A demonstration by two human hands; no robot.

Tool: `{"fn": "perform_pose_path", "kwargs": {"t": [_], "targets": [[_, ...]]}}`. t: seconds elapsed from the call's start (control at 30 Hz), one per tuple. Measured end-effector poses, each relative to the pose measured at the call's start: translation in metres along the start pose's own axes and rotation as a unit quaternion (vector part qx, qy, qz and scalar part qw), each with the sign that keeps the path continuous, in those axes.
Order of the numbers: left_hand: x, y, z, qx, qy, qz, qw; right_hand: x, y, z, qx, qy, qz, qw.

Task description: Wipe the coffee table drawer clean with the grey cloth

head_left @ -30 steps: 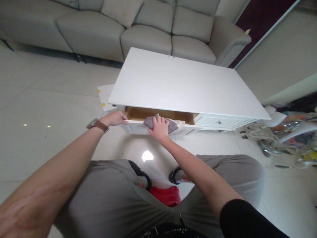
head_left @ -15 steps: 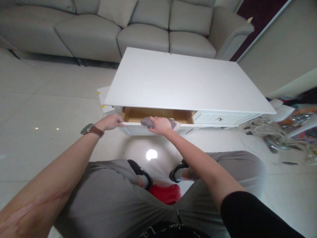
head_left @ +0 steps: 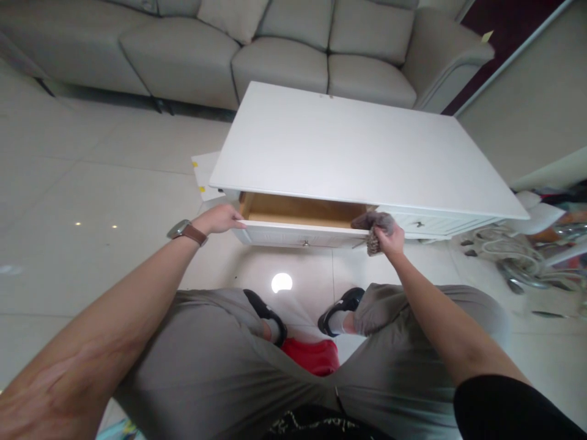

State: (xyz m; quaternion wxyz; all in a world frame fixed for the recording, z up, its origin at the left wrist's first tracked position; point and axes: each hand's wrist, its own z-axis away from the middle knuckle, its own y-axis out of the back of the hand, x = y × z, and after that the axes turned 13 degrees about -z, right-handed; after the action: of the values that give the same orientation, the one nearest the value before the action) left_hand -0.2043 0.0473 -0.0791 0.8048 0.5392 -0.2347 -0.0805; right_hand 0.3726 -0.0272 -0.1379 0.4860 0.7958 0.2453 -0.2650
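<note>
Partly, the right hand (head_left: 391,240) hides the bunched grey cloth (head_left: 384,220) it holds.

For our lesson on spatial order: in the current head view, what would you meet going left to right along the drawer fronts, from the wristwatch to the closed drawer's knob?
Wristwatch → left hand → pulled-out drawer's knob → right hand holding a grey cloth → closed drawer's knob.

Place: home living room | grey sofa (head_left: 279,67) | white coffee table (head_left: 358,146) | glossy floor tiles (head_left: 114,195) | blurred clutter (head_left: 527,247), perhaps cables
</note>
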Motion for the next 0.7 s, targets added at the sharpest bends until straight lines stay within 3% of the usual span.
{"fn": "perform_pose_path", "kwargs": {"t": [0.1,0.27,0.37,0.5,0.6,0.7], "targets": [[0.0,0.002,-0.002,-0.029,0.008,-0.014,0.999,0.02,-0.012,0.007,0.155,-0.134,-0.183,0.961],[0.0,0.005,-0.006,-0.055,0.004,-0.009,0.998,0.038,-0.039,0.015,0.3,-0.246,-0.402,0.829],[-0.001,0.005,-0.009,-0.064,-0.001,0.0,0.998,0.044,-0.05,0.027,0.27,-0.309,-0.502,0.761],[0.0,0.007,-0.009,-0.059,-0.001,0.012,0.998,0.046,-0.058,0.05,0.162,-0.489,-0.518,0.682],[0.003,0.01,-0.006,-0.052,0.004,0.015,0.999,0.046,-0.059,0.057,0.137,-0.569,-0.476,0.656],[0.005,0.011,-0.004,-0.042,0.007,0.012,0.999,0.044,-0.055,0.049,0.149,-0.564,-0.477,0.657]]}}
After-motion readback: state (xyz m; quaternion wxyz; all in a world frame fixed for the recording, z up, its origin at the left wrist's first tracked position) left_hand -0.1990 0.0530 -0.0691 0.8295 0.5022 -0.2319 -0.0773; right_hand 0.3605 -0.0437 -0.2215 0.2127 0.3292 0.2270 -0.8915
